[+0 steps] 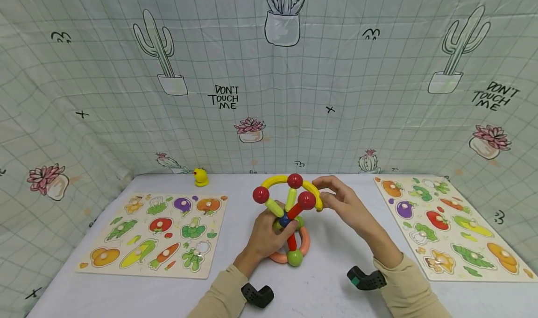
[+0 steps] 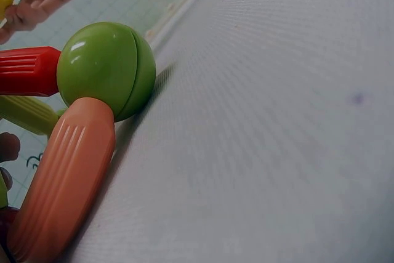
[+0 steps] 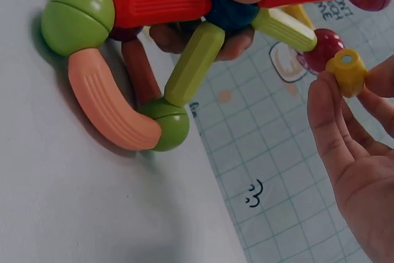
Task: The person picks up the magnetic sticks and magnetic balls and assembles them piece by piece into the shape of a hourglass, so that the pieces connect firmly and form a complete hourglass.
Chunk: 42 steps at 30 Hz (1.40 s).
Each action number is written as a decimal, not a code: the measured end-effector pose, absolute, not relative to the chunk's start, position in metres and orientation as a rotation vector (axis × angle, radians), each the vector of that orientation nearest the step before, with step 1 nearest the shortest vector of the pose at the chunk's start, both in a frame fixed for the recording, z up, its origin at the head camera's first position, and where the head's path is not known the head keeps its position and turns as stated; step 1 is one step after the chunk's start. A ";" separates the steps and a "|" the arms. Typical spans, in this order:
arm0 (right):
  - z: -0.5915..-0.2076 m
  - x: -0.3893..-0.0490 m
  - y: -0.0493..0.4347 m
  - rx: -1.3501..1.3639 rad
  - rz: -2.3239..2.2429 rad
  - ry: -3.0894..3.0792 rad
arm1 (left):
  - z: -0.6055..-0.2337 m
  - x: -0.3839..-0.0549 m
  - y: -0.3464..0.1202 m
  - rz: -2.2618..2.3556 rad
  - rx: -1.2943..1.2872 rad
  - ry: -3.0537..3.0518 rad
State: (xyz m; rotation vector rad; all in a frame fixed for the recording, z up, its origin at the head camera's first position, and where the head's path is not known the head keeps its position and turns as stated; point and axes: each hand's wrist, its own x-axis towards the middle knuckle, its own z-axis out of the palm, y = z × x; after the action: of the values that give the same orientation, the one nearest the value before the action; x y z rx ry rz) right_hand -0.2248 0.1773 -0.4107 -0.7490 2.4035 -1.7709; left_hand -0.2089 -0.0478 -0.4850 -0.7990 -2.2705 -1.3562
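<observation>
A ball-and-stick building toy stands on the table, with a blue ball (image 1: 285, 219) at its middle. My left hand (image 1: 265, 236) grips it around that ball. Below, salmon curved sticks (image 3: 108, 106) join green balls (image 1: 295, 257) in a base ring. Light green and red sticks rise to red balls (image 1: 261, 194). One yellow curved stick (image 1: 274, 180) links two of these at the top. Between thumb and fingers, my right hand (image 1: 345, 208) pinches another yellow curved stick (image 1: 313, 192) reaching from the far red ball. Its holed end (image 3: 349, 71) points out beside the near red ball (image 1: 307, 200).
Vegetable puzzle boards lie on the white table, one at the left (image 1: 143, 234) and one at the right (image 1: 449, 234). A yellow toy duck (image 1: 201, 177) sits near the back edge. Behind the table hangs a gridded cloth (image 1: 273, 84) printed with plants.
</observation>
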 end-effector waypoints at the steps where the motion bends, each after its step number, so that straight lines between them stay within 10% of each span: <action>1: -0.410 -0.225 0.177 -0.745 -1.771 2.402 | -0.485 -0.209 -0.048 -1.358 -0.799 -2.269; 42: -0.391 -0.213 0.170 -0.524 -1.882 2.268 | -0.486 -0.208 -0.047 -1.443 -0.774 -2.255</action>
State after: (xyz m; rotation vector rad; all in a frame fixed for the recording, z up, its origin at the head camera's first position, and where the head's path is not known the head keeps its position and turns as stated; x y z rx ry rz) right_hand -0.2128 0.1698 -0.3915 -0.5243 2.2685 -1.8816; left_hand -0.2084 -0.0468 -0.4858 -0.7739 -2.2552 -1.4431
